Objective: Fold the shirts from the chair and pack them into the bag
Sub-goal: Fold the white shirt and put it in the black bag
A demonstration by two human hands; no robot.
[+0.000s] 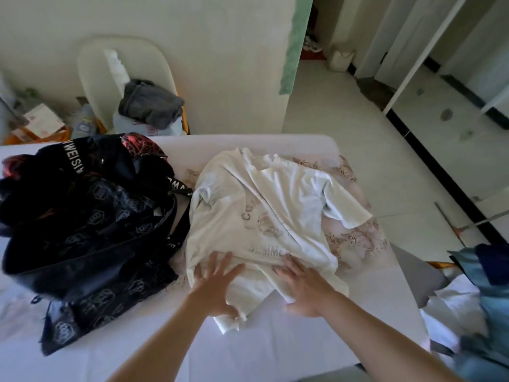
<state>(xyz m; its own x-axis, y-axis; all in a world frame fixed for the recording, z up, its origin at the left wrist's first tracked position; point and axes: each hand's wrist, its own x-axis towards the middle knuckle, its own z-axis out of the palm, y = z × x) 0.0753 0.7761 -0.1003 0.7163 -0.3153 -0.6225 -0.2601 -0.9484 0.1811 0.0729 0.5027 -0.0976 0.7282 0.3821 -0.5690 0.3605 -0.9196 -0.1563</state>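
A white T-shirt (261,216) with a faint print lies crumpled on the bed, its hem toward me. My left hand (217,285) rests flat on the shirt's near left part, fingers spread, thumb by the hem. My right hand (303,285) presses flat on the near right part. A large black bag (91,230) with a grey pattern and lettered straps sits open on the bed, left of the shirt and touching it. At the right edge, a chair (413,274) holds a heap of white and blue clothes (473,304).
The bed (275,348) has a pale sheet with a floral patch under the shirt. A white chair (91,67) by the far wall carries a grey garment (151,106). Clutter lies on the floor at far left. Tiled floor (344,119) opens to the right.
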